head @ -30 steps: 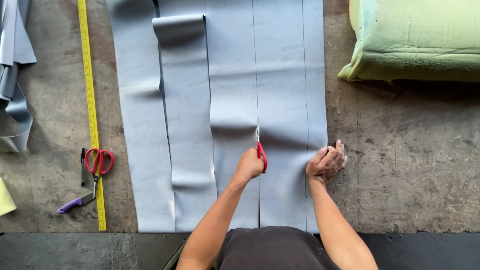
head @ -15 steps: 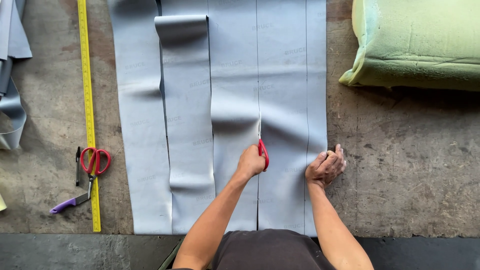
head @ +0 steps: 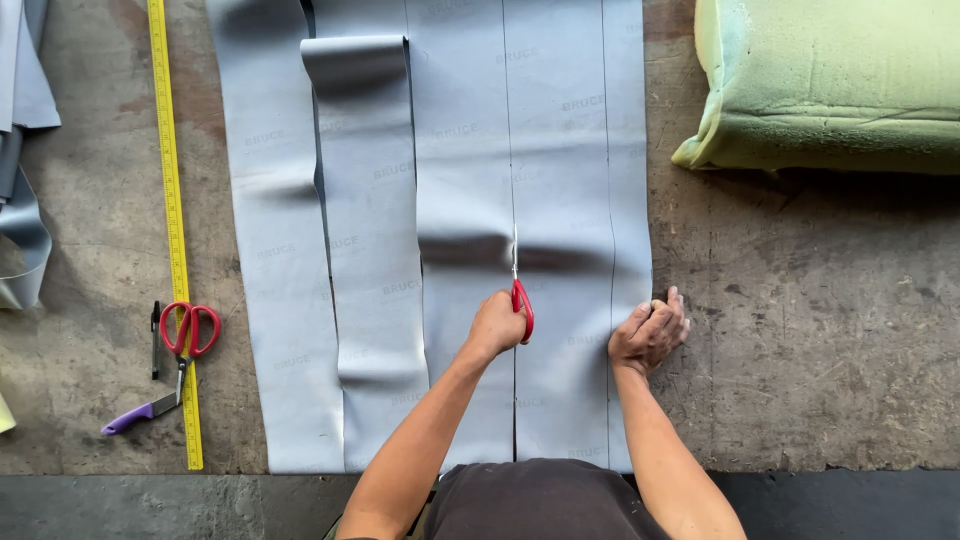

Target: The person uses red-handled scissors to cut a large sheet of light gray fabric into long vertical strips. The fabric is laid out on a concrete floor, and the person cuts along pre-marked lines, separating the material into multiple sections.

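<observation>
The pale grey fabric sheet [head: 560,150] is slit from its near edge to mid-length — the left hand [head: 495,325], closed around red-handled scissors [head: 521,300], cuts along the line ahead while the right hand [head: 650,330], fingers curled, presses its right edge.

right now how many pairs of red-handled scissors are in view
2. One pair is in the left hand, cutting the grey sheet. The other pair lies on the floor by the yellow tape measure.

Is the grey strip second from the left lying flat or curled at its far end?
Curled: the far end of the grey strip rolls up into a loop, its underside showing, while the neighbouring sheets lie flat.
</observation>
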